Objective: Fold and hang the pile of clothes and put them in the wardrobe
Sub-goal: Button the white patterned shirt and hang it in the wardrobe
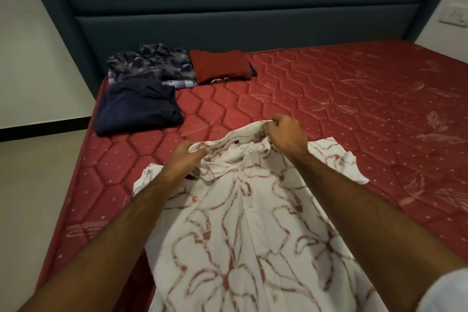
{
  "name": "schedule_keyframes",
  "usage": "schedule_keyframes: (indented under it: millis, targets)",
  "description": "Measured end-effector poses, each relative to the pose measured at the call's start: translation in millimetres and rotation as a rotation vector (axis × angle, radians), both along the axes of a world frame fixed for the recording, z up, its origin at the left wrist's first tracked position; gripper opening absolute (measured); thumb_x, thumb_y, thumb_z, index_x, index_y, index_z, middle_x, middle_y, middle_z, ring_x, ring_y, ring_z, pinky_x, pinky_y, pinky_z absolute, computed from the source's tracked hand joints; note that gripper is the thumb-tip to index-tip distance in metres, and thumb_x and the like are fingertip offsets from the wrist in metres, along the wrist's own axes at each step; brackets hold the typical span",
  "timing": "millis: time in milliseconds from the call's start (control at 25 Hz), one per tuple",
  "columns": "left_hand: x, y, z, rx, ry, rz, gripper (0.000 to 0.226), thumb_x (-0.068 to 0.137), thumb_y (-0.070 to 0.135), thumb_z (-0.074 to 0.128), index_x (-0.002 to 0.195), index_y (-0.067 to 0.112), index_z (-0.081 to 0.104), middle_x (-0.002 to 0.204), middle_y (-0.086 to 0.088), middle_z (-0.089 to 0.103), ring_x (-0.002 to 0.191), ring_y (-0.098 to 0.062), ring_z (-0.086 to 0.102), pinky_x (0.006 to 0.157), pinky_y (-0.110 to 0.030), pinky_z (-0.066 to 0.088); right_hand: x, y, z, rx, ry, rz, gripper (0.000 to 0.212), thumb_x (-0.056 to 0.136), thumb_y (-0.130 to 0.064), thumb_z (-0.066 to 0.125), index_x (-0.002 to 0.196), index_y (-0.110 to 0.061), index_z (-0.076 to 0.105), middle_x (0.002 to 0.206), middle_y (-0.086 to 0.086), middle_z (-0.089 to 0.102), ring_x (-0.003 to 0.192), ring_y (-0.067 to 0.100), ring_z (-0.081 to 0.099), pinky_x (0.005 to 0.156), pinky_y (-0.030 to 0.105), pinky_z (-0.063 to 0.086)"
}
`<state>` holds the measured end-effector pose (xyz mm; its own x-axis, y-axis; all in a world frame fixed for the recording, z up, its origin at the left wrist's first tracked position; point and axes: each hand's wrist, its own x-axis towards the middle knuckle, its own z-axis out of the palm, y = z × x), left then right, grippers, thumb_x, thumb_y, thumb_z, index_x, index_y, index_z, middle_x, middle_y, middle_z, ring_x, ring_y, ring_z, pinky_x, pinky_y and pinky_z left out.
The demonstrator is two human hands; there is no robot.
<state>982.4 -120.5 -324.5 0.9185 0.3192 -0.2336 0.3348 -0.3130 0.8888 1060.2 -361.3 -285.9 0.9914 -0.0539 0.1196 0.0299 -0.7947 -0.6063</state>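
Note:
A white shirt with a red flower print (243,223) lies front up on the red mattress (342,109), its collar pointing away from me. My left hand (186,157) pinches the left side of the collar. My right hand (288,134) pinches the right side of the collar and lifts it a little. Both short sleeves spread out to the sides. The shirt's lower part runs out of view at the bottom.
Folded clothes lie at the far left of the mattress: a dark navy garment (138,106), a grey camouflage-print shirt (152,63) on a checked one, and a red garment (220,66). A dark padded headboard (240,7) stands behind. A wall socket (454,15) is at right.

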Motion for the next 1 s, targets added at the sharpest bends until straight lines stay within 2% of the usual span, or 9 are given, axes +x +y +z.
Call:
schedule_keyframes:
  millis: [120,200,320,400,480,640,720,840,1000]
  targets:
    - [3,7,-2,0.820,-0.144,-0.133,0.042,0.085,0.040,0.072,0.122,0.023,0.059,0.130,-0.010,0.042,0.114,-0.031,0.050,0.090,-0.046,0.049,3,2,4,-0.136,-0.049,0.101,0.021,0.092,-0.033,0.053,0.092,-0.019,0.068,0.088,0.002,0.071,0.085,0.028,0.066,0.076,0.037,0.053]
    - [6,9,8,1.289,-0.260,-0.238,0.036,0.089,0.047,0.066,0.118,0.026,0.065,0.127,-0.005,0.045,0.112,-0.028,0.043,0.089,-0.045,0.042,4,2,7,-0.043,-0.057,0.075,0.019,0.092,-0.029,0.051,0.092,-0.019,0.067,0.087,0.001,0.070,0.084,0.026,0.065,0.075,0.037,0.051]
    - [14,6,21,1.505,-0.199,-0.434,0.036,0.098,0.047,0.053,0.113,0.018,0.070,0.117,-0.006,0.054,0.106,-0.028,0.051,0.085,-0.042,0.038,4,3,6,0.203,-0.053,-0.024,0.018,0.087,-0.024,0.046,0.091,-0.022,0.063,0.083,-0.001,0.069,0.081,0.024,0.066,0.069,0.036,0.049]
    - [23,5,26,1.310,-0.124,-0.423,0.031,0.102,0.036,0.050,0.096,0.012,0.067,0.105,-0.011,0.062,0.096,-0.032,0.060,0.080,-0.040,0.043,2,6,3,0.263,-0.028,-0.047,0.020,0.084,-0.025,0.046,0.094,-0.023,0.063,0.088,-0.001,0.070,0.083,0.025,0.067,0.073,0.040,0.055]
    - [33,8,32,0.743,-0.055,-0.248,0.033,0.101,0.028,0.050,0.074,0.010,0.058,0.083,-0.013,0.064,0.077,-0.033,0.062,0.069,-0.037,0.045,3,5,2,0.239,0.000,-0.060,0.020,0.087,-0.027,0.049,0.101,-0.024,0.062,0.095,0.000,0.070,0.087,0.026,0.068,0.077,0.042,0.056]
    - [35,6,43,-0.095,0.058,0.035,0.031,0.100,0.033,0.054,0.084,0.010,0.067,0.060,-0.002,0.062,0.048,-0.018,0.051,0.054,-0.025,0.040,-3,10,-3,-0.209,-0.237,0.034,0.031,0.093,-0.025,0.058,0.123,-0.018,0.052,0.113,0.002,0.062,0.101,0.025,0.058,0.086,0.041,0.048]
    - [30,1,43,-0.267,0.074,0.017,0.036,0.100,0.041,0.057,0.093,0.008,0.070,0.064,-0.002,0.065,0.047,-0.014,0.053,0.051,-0.025,0.043,-12,26,1,-0.241,-0.363,0.209,0.017,0.096,-0.032,0.058,0.110,-0.022,0.058,0.106,-0.004,0.056,0.098,0.018,0.051,0.085,0.038,0.042]
    - [22,-5,35,-0.425,0.062,-0.066,0.043,0.099,0.048,0.058,0.099,0.007,0.070,0.069,-0.004,0.063,0.054,-0.013,0.051,0.048,-0.026,0.043,-26,59,15,0.191,0.113,0.520,0.031,0.101,-0.049,0.054,0.094,-0.023,0.069,0.089,-0.011,0.067,0.083,0.009,0.063,0.075,0.034,0.050]
    - [18,-7,28,-0.308,0.015,-0.025,0.052,0.098,0.059,0.052,0.089,0.009,0.065,0.066,-0.004,0.062,0.056,-0.020,0.058,0.053,-0.029,0.046,-28,78,5,0.302,0.206,0.563,0.014,0.093,-0.021,0.070,0.098,-0.010,0.077,0.086,0.010,0.077,0.075,0.024,0.071,0.065,0.028,0.054]
